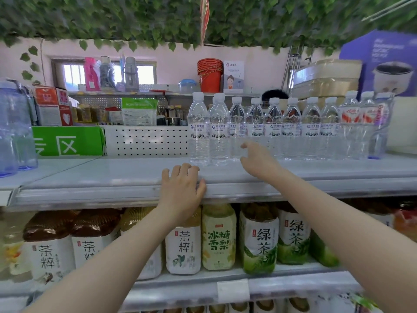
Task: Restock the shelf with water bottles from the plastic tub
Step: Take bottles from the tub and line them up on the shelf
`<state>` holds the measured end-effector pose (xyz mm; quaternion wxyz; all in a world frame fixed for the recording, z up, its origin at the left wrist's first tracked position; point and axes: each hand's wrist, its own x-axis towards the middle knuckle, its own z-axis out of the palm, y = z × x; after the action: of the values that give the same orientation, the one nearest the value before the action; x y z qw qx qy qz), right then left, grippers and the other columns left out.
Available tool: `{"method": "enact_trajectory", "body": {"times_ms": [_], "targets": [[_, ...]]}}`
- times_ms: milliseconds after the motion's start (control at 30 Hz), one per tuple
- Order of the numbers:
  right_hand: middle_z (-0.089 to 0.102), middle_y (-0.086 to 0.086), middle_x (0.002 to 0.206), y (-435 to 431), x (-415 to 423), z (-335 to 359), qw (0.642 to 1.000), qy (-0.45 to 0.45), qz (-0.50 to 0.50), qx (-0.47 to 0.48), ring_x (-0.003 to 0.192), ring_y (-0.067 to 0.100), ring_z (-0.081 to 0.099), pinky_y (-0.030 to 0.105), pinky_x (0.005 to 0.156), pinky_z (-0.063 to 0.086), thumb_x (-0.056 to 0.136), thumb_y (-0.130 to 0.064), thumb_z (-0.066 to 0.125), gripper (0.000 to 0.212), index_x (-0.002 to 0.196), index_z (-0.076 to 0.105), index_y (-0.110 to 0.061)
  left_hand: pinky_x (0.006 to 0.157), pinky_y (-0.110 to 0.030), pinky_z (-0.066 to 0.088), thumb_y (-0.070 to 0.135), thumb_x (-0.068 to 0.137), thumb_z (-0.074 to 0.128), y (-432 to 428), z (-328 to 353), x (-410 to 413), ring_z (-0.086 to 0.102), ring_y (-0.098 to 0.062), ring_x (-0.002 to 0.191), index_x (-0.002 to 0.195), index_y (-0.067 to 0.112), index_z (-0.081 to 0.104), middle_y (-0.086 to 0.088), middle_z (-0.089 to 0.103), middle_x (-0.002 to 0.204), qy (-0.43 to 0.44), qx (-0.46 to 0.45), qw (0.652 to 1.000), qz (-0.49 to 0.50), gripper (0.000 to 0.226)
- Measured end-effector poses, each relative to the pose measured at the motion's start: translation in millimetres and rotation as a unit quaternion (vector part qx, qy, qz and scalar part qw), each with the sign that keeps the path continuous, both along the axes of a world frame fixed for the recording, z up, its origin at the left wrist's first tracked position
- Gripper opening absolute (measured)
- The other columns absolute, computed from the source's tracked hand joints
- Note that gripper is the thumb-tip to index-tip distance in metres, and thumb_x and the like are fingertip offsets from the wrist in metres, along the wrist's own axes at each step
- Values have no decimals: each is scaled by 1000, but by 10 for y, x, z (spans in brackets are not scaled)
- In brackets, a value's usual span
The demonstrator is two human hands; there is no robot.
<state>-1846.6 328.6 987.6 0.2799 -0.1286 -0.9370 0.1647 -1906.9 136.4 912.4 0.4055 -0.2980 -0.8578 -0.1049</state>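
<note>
Several clear water bottles [255,129] with white caps and blue-white labels stand in a row on the grey top shelf [126,175], from the middle toward the right. My left hand [182,188] rests on the shelf's front edge with its fingers over the lip, just left of the nearest bottle [198,132]. My right hand [259,161] hovers over the shelf in front of the row, fingers loosely spread toward the bottles and holding nothing. The plastic tub is out of view.
The left part of the top shelf is bare up to a green sign [67,141] and a perforated back panel [146,141]. Blue jugs [13,129] stand at the far left. Tea bottles [218,238] fill the shelf below. Red buckets [209,75] sit behind.
</note>
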Motion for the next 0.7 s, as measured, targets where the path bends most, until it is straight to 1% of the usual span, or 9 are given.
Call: {"method": "enact_trajectory", "body": {"times_ms": [33, 67, 133, 200, 300, 367, 467, 567, 700], "targets": [[49, 13, 136, 18, 120, -24, 1000, -1, -4, 17, 110, 29, 55, 35, 88, 44, 93, -7, 45, 50, 142, 37, -11, 87, -46, 37, 41, 87, 18, -23, 23, 32, 55, -27, 98, 114, 13, 58, -6, 60, 112, -2, -8, 1000, 5, 55], [49, 12, 137, 39, 244, -54, 999, -4, -5, 36, 113, 28, 54, 34, 89, 43, 92, -8, 45, 50, 142, 37, -11, 87, -46, 38, 40, 88, 18, -49, 37, 81, 56, -27, 99, 116, 13, 57, -7, 60, 114, 2, -23, 1000, 12, 55], [47, 12, 139, 89, 498, -119, 996, -14, -14, 85, 121, 28, 49, 36, 98, 41, 92, -11, 47, 50, 142, 38, -11, 87, -47, 41, 38, 90, 24, -99, 25, 232, 57, -28, 102, 120, 12, 55, -9, 60, 118, 24, -47, 998, 18, 50], [47, 12, 140, 133, 763, -200, 991, -20, -22, 129, 126, 29, 44, 40, 104, 38, 92, -15, 48, 50, 141, 38, -11, 88, -48, 43, 32, 92, 38, -129, -23, 442, 56, -31, 108, 121, 11, 55, -12, 57, 124, 44, -36, 998, 17, 40], [45, 11, 139, 163, 1179, -424, 988, -12, -19, 154, 126, 29, 42, 42, 105, 35, 92, -15, 46, 48, 140, 39, -12, 88, -49, 43, 25, 88, 55, -123, -178, 826, 53, -37, 112, 117, 7, 57, -17, 55, 127, 33, -2, 999, 27, 34], [47, 9, 136, 169, 1444, -668, 983, -4, -16, 181, 124, 28, 43, 42, 103, 34, 91, -16, 45, 46, 137, 41, -13, 85, -48, 45, 22, 86, 56, -85, -370, 1086, 55, -38, 108, 115, 6, 58, -18, 56, 122, 23, -6, 999, 40, 34], [48, 8, 134, 176, 1800, -1056, 976, -7, 8, 217, 124, 29, 43, 44, 103, 33, 91, -16, 45, 44, 134, 44, -13, 82, -46, 45, 25, 86, 48, 21, -671, 1468, 56, -35, 104, 116, 7, 58, -17, 58, 119, 0, -19, 998, 54, 37], [50, 8, 127, 208, 2086, -1358, 972, -30, 20, 230, 120, 30, 44, 42, 98, 33, 89, -13, 44, 37, 126, 47, -12, 84, -47, 45, 22, 84, 54, 106, -994, 1785, 57, -35, 103, 114, 8, 59, -18, 59, 115, -31, -25, 998, 55, 34], [45, 8, 136, 288, 2402, -1834, 975, -71, 37, 209, 127, 28, 39, 41, 105, 32, 89, -12, 47, 44, 133, 43, -13, 77, -44, 46, 22, 81, 61, 142, -1483, 2210, 58, -35, 96, 113, 7, 60, -18, 61, 111, -83, -50, 994, 54, 35]]}}
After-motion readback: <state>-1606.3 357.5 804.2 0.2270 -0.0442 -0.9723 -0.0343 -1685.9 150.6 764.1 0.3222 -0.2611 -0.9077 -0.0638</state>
